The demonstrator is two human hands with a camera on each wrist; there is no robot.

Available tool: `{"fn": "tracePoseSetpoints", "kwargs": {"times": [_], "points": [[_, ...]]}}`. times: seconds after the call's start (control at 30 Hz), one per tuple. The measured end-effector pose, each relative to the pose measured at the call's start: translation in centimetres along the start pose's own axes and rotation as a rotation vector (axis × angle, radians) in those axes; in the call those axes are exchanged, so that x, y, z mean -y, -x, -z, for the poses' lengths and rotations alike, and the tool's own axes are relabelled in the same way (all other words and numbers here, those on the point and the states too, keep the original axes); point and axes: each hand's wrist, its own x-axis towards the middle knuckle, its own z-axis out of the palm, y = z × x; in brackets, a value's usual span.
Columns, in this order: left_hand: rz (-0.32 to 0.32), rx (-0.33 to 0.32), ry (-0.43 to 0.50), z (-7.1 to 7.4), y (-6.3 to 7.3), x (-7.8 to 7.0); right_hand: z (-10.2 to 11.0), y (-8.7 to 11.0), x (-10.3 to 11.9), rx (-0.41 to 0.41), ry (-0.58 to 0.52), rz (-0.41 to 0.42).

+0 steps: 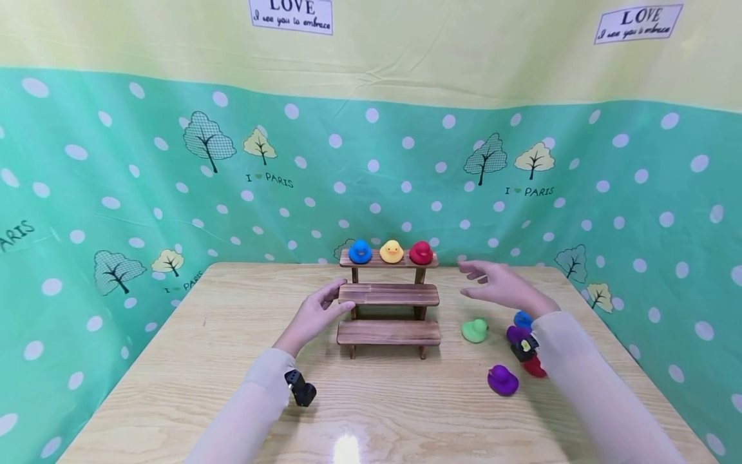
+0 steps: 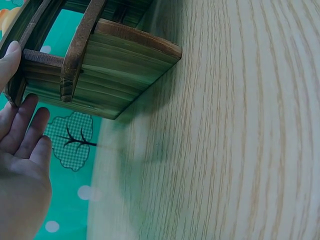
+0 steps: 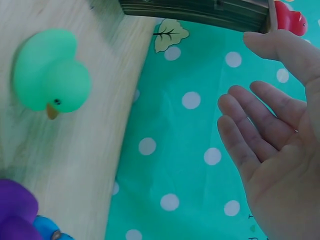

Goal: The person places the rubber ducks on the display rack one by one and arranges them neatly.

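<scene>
A three-tier wooden display stand (image 1: pixel 388 294) stands on the table with a blue rubber duck (image 1: pixel 360 252), a yellow rubber duck (image 1: pixel 391 252) and a red rubber duck (image 1: pixel 421 253) in a row on its top tier. My left hand (image 1: pixel 315 314) holds the left end of the middle tier, thumb at the front edge and fingers behind; the left wrist view shows this stand (image 2: pixel 120 65) between them. Off to the right of the stand, my right hand (image 1: pixel 498 283) hovers with nothing in it, fingers loosely bent. The red duck (image 3: pixel 290 20) appears beyond its thumb.
On the table's right side lie a green rubber duck (image 1: pixel 475 330) and a purple rubber duck (image 1: pixel 502 381). Another blue duck (image 1: pixel 523 319), purple duck (image 1: pixel 516 334) and red duck (image 1: pixel 534 367) are partly hidden by my right forearm. A dotted curtain (image 1: pixel 278 212) hangs behind the table.
</scene>
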Motion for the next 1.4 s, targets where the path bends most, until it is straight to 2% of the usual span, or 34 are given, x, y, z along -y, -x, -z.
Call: {"fn": "tracePoseSetpoints", "kwargs": {"times": [0.17,0.33,0.4,0.77,0.97,1.4], "points": [[0.014,-0.008,0.005,0.0,-1.0,2.2,-0.3,0.7,-0.6,0.010,0.022,0.038],[-0.008,-0.020,0.013,0.0,-1.5,3.4,-0.9,2.0,-1.5,0.058,-0.015,0.000],[-0.011,-0.023,0.012,0.0,-1.6,3.5,-1.4,2.5,-2.1,0.081,-0.024,-0.024],[0.013,-0.031,0.008,0.1,-1.4,3.2,-3.8,3.6,-4.9,0.181,-0.036,0.015],[-0.002,-0.027,-0.002,0.0,-1.5,3.4,-4.7,4.0,-6.1,0.183,-0.016,0.036],[0.000,-0.027,0.007,0.0,-1.6,3.7,-5.2,4.0,-6.6,0.187,0.007,0.016]]}}
